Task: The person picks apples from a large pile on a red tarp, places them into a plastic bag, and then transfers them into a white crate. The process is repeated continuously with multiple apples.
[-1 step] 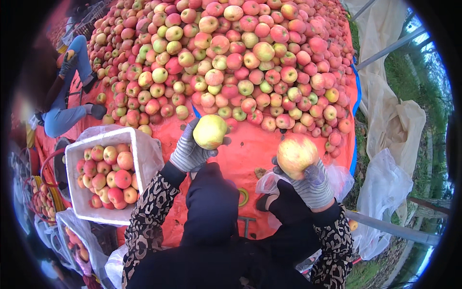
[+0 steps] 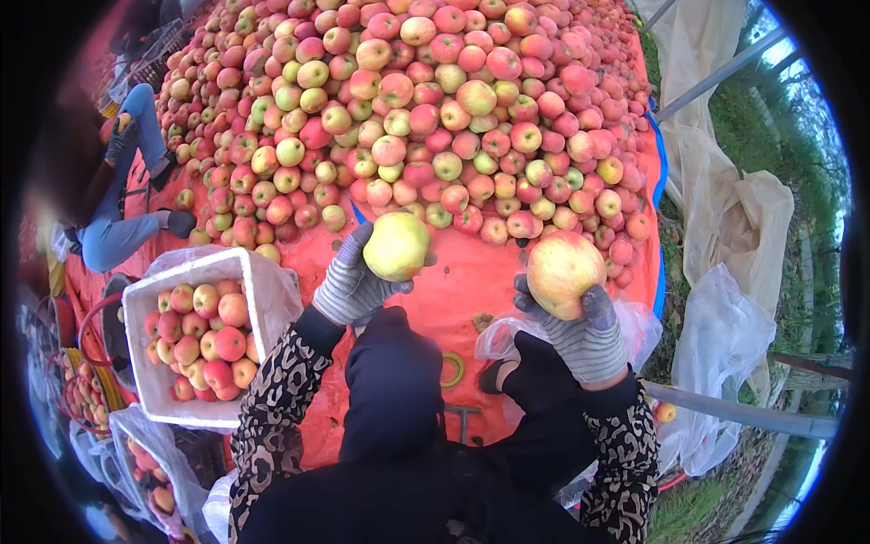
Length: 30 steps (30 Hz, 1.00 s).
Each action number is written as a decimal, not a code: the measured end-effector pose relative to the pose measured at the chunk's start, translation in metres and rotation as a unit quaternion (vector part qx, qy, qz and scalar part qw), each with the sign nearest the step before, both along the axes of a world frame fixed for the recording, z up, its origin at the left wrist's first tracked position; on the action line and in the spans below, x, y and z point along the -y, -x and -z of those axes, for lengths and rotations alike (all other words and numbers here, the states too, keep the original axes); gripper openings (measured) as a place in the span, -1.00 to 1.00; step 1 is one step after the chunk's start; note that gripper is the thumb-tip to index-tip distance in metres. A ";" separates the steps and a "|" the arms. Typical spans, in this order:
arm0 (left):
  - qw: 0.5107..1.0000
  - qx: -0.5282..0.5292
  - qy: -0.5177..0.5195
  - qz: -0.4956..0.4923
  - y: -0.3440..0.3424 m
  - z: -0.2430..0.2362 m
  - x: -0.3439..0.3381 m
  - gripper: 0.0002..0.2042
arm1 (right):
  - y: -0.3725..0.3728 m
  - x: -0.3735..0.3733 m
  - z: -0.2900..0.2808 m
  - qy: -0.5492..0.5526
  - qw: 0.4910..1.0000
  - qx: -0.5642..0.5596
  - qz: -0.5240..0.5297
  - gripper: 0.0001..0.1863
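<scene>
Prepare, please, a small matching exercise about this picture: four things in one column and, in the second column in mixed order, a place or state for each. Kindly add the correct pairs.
Column one
1. White box
2. Right hand
3. Yellow-green ring
4. Left hand

Column two
A. Holds a greenish-yellow apple
B. Lies on the red sheet, between the person's legs
C. At the person's left, with several apples inside
D. Holds a yellow apple with reddish streaks

Pairs: 1-C, 2-D, 3-B, 4-A
</scene>
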State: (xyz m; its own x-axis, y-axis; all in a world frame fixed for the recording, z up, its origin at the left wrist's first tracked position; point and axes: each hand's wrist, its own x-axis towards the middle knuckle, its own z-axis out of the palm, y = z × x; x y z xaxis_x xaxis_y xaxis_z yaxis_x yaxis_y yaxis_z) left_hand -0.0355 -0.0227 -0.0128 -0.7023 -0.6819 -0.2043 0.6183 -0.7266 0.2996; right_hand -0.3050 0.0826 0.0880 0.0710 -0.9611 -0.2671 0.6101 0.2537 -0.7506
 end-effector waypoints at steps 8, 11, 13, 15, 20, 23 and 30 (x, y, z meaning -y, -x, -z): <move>0.872 0.198 0.447 0.009 0.079 -0.087 -0.038 -0.09 | 0.003 -0.060 -0.016 0.083 0.959 0.221 0.158 -0.12; 0.839 0.198 0.503 0.061 0.109 -0.100 -0.061 -0.08 | -0.002 -0.087 -0.012 0.091 0.955 0.222 0.175 0.01; 0.800 0.186 0.563 0.087 0.127 -0.102 -0.076 -0.08 | 0.002 -0.101 -0.010 0.132 0.942 0.255 0.171 0.03; 0.738 0.192 0.635 0.121 0.145 -0.110 -0.089 -0.11 | 0.006 -0.113 -0.006 0.131 0.923 0.293 0.213 0.08; 0.824 0.189 0.486 0.222 0.181 -0.122 -0.121 -0.27 | 0.022 -0.139 -0.001 0.174 0.895 0.307 0.273 0.05; 0.820 0.170 0.496 0.229 0.193 -0.128 -0.127 -0.39 | 0.029 -0.150 -0.004 0.207 0.868 0.353 0.280 0.04; 0.850 0.161 0.420 0.276 0.222 -0.117 -0.126 -0.38 | 0.050 -0.168 0.000 0.249 0.870 0.335 0.262 -0.04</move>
State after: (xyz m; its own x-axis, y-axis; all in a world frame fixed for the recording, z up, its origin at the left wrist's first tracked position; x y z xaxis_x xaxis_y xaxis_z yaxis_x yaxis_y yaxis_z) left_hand -0.2575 0.1036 0.1044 -0.9624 -0.2668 -0.0509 0.0406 -0.3266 0.9443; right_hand -0.3552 0.2502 0.0877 -0.4325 -0.8931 0.1235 0.8869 -0.4461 -0.1202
